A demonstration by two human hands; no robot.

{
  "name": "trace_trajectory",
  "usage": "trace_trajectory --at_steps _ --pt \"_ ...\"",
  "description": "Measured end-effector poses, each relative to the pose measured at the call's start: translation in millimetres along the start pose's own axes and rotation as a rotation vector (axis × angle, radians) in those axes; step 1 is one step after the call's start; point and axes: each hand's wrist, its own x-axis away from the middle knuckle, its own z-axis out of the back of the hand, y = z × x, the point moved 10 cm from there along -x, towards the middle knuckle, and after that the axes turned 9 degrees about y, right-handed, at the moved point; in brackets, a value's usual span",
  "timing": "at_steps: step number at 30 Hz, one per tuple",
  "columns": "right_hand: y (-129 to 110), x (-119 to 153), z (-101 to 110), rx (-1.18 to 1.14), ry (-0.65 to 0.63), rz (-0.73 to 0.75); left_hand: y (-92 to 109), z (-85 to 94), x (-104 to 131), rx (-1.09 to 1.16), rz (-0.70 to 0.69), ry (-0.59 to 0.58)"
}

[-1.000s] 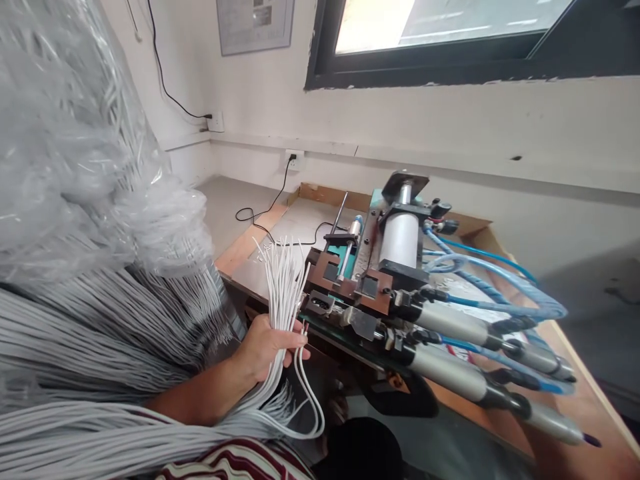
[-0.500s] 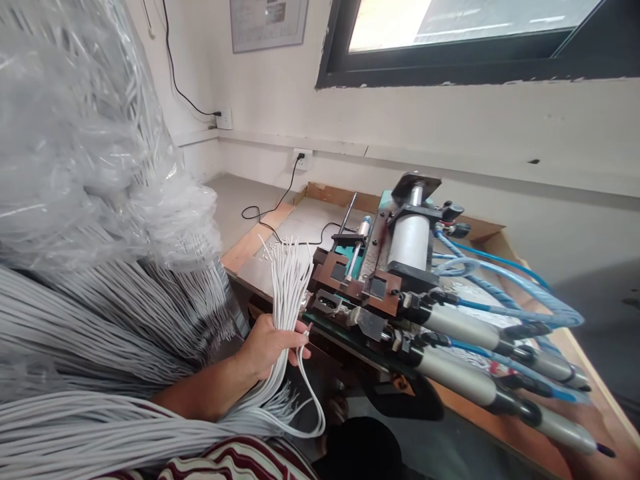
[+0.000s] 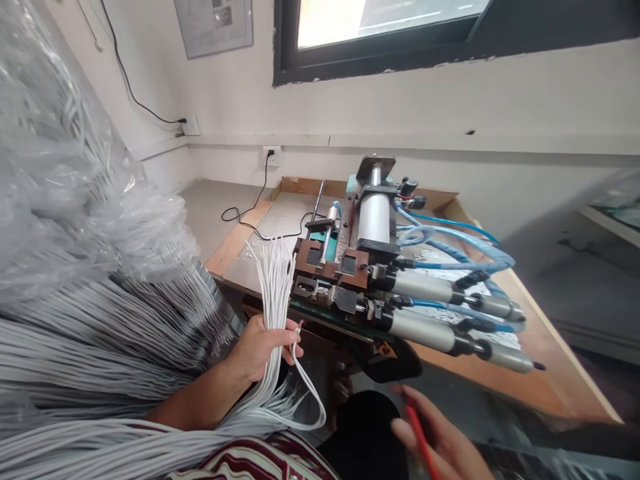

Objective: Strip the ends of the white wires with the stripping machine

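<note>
My left hand (image 3: 267,347) is closed round a bundle of light grey cables (image 3: 276,287), whose upper ends fan out above my fist. One cable loops out below, and its end, with reddish wire tips, is pinched between my thumb and fingers. At the lower right, my right hand (image 3: 445,440) grips a slim red tool (image 3: 421,437); motion smears it and its kind cannot be made out. Just right of the cables stands a machine with pneumatic cylinders (image 3: 375,217) and brown metal plates (image 3: 325,268).
Many more grey cables (image 3: 100,333) lie at the left, partly under clear plastic wrap (image 3: 90,180). A wood-edged bench (image 3: 540,373) carries the machine and its blue air hoses (image 3: 460,253). Behind are a wall socket (image 3: 271,156) with a black cord and a dark-framed window.
My right hand has come into view at the lower right with the red tool. My view has turned right, while my left hand keeps hold of the cables.
</note>
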Motion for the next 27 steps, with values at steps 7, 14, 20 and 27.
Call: trace_trajectory --at_steps 7,14,20,27 --pt "-110.1 -12.3 -59.8 -0.125 -0.442 0.196 -1.9 -8.3 10.6 -0.016 0.005 -0.090" --pt "-128.0 -18.9 -65.9 -0.138 -0.496 0.284 -5.6 -9.3 9.9 -0.022 0.033 -0.123" --pt "-141.4 -20.6 -62.0 -0.088 -0.497 0.306 -7.4 -10.9 10.8 -0.002 0.073 -0.125" --pt "-144.9 -22.3 -64.2 -0.057 -0.534 0.301 -6.0 -11.4 13.3 0.035 0.063 -0.122"
